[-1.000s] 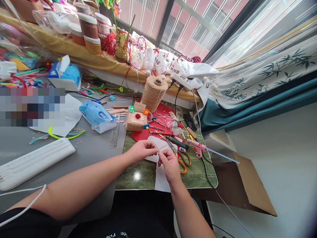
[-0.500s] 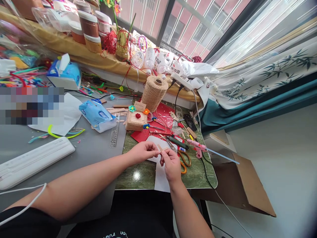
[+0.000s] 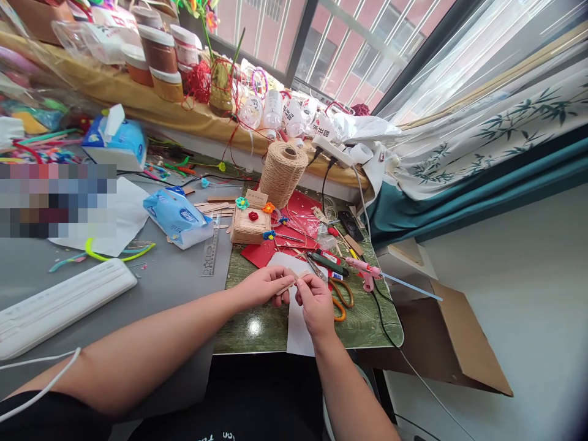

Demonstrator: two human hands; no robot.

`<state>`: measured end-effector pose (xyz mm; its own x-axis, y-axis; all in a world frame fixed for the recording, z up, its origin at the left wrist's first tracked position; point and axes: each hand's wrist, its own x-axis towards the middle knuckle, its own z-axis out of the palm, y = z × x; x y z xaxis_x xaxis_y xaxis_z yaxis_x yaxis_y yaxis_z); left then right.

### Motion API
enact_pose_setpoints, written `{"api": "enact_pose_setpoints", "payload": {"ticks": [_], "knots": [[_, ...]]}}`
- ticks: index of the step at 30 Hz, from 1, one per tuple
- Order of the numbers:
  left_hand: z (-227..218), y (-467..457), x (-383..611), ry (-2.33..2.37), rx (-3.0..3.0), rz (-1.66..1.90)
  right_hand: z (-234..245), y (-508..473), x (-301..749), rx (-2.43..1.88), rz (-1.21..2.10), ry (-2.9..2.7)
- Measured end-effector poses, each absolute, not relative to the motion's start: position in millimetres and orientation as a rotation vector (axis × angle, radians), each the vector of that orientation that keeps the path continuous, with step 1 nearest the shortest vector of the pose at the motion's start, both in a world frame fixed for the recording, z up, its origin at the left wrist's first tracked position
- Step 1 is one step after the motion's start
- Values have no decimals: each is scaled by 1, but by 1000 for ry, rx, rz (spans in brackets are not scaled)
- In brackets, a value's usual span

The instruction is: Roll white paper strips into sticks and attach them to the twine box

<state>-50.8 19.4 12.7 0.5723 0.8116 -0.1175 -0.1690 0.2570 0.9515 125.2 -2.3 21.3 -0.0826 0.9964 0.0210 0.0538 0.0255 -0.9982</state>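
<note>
My left hand (image 3: 266, 286) and my right hand (image 3: 316, 301) meet above the white paper (image 3: 299, 327) at the table's front. Both pinch a small, thin tan wooden strip (image 3: 299, 275), mostly covered by the fingers. Just right of my right hand lie orange-handled scissors (image 3: 343, 300). Beyond my hands stands a twine-wrapped box (image 3: 248, 231) decorated with small coloured flowers. Behind it is a large spool of twine (image 3: 285, 171). A dark green utility knife (image 3: 331, 262) rests past my fingertips.
A pink glue gun (image 3: 364, 269) with a pale blue stick lies near the right edge, its cable hanging over. Left are a tissue pack (image 3: 177, 217), a clear ruler (image 3: 210, 254) and a long white case (image 3: 64, 306). Jars and bottles crowd the window ledge (image 3: 184, 119).
My left fingers have curled further under the strip, and the strip has turned between my hands. My right hand stays almost in place. The view has shifted slightly.
</note>
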Motion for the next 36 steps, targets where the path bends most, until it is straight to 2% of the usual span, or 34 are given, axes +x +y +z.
{"api": "enact_pose_setpoints", "payload": {"ticks": [5,10,16,28,31,36], "knots": [[15,14,-49,792,1287,747,20,-4,121,-1180,1262,-1340],[16,15,-51,844,1412,838,29,-2,118,-1183,1140,-1507],[14,14,-48,819,1238,923,38,-1,117,-1193,1002,-1632],[9,47,-66,828,923,1256,13,-42,103,-1214,1275,-1482],[7,45,-65,854,951,1231,11,-50,98,-1201,1341,-1520],[7,32,-62,898,1255,994,15,-37,105,-1218,1261,-1334]]}}
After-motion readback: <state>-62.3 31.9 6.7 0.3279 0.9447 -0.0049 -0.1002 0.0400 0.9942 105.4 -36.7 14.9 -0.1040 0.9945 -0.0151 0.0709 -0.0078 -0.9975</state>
